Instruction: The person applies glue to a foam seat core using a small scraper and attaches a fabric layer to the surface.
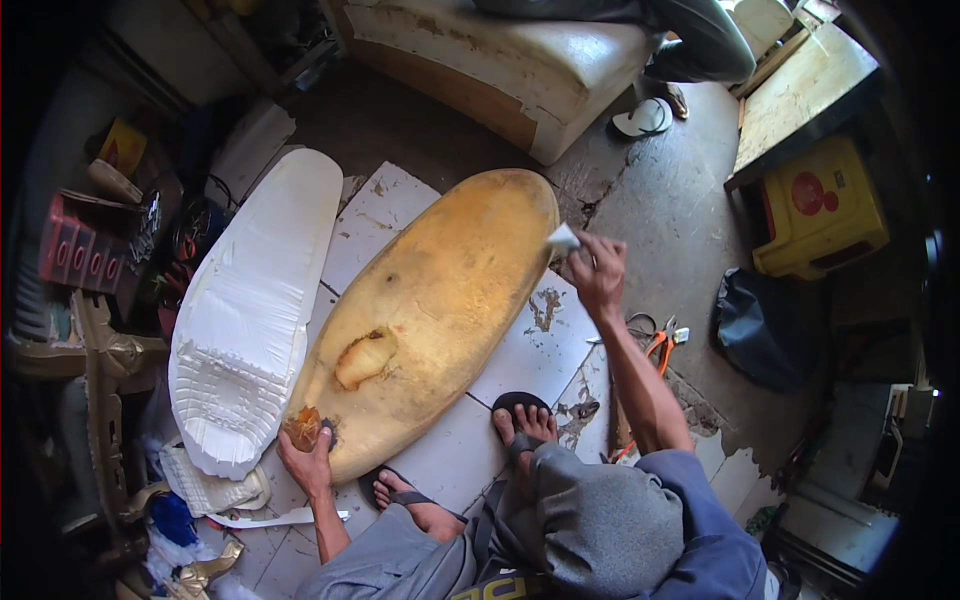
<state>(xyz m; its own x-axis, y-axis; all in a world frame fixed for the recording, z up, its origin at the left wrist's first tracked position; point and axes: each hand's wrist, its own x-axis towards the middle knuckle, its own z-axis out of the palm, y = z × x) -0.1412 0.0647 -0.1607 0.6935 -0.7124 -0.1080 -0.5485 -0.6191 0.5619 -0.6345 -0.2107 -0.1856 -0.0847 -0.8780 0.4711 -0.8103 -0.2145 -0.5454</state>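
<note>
A long yellow foam seat pad [440, 270], worn and brown-stained, lies slantwise before me. Its near part has a rough hollow [365, 358] and a torn brown patch [304, 427] at the end. There my left hand [308, 462] grips the pad's near left edge, thumb on top and some fingers hidden. Beyond the far right edge, my right hand [598, 275] pinches a small white piece [563, 238], blurred and close to the foam; its kind is unclear. To the left of the pad lies a white foam seat cover [255, 290] with a ribbed near end.
Orange-handled pliers [662, 345] lie to the right, beside my forearm. A pale blade-like strip [285, 518] rests near my left wrist. Farther off are a large cushioned seat [540, 70], another person's leg [700, 40], a white sandal [642, 118], a yellow stool [820, 210] and a dark bag [765, 330].
</note>
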